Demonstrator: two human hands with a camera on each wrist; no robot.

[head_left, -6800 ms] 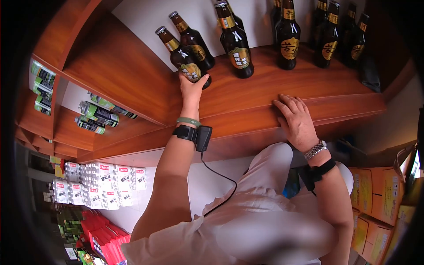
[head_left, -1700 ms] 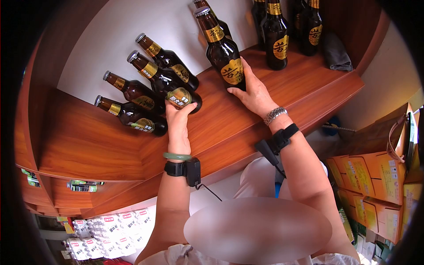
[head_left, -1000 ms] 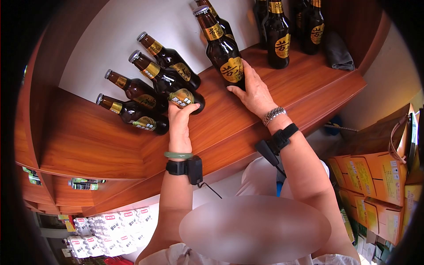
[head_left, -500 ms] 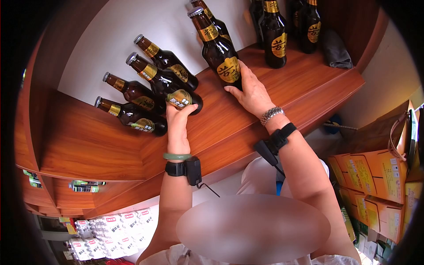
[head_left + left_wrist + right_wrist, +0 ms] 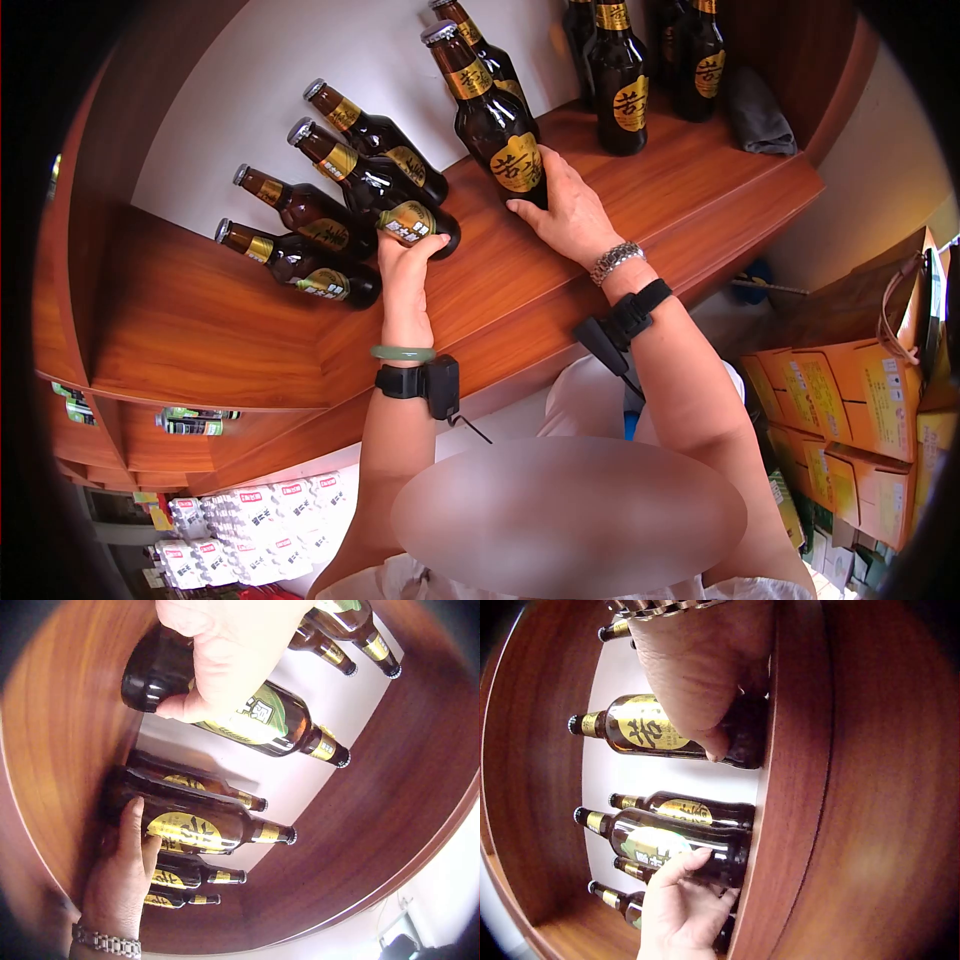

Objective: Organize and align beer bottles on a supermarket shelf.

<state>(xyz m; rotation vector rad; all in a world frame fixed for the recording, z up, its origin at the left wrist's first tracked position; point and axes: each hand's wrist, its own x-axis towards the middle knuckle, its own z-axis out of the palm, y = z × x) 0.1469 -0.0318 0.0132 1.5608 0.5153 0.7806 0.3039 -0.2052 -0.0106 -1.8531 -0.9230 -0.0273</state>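
Note:
In the head view my left hand (image 5: 404,285) grips the lower part of a brown beer bottle (image 5: 372,182) with a green-and-gold label. The left wrist view shows the thumb across the base of this beer bottle (image 5: 292,735). My right hand (image 5: 574,215) holds another beer bottle (image 5: 492,128), gold-labelled with black characters, low on its body; in the right wrist view the thumb lies on that beer bottle (image 5: 634,724) near its base. Both bottles are upright on the wooden shelf (image 5: 480,270), a gap between them. Directly behind each stands one more bottle.
Two bottles (image 5: 310,260) stand left of my left hand. Further right are several gold-labelled bottles (image 5: 622,90) and a dark cloth (image 5: 762,115) by the side wall. The shelf's front edge (image 5: 690,250) runs below my hands. Orange cartons (image 5: 850,400) are stacked at the right.
Earlier my right hand rested on the shelf edge; now it holds a gold-labelled bottle, which has shifted slightly left over the last second. My left hand has stayed on its bottle during that second.

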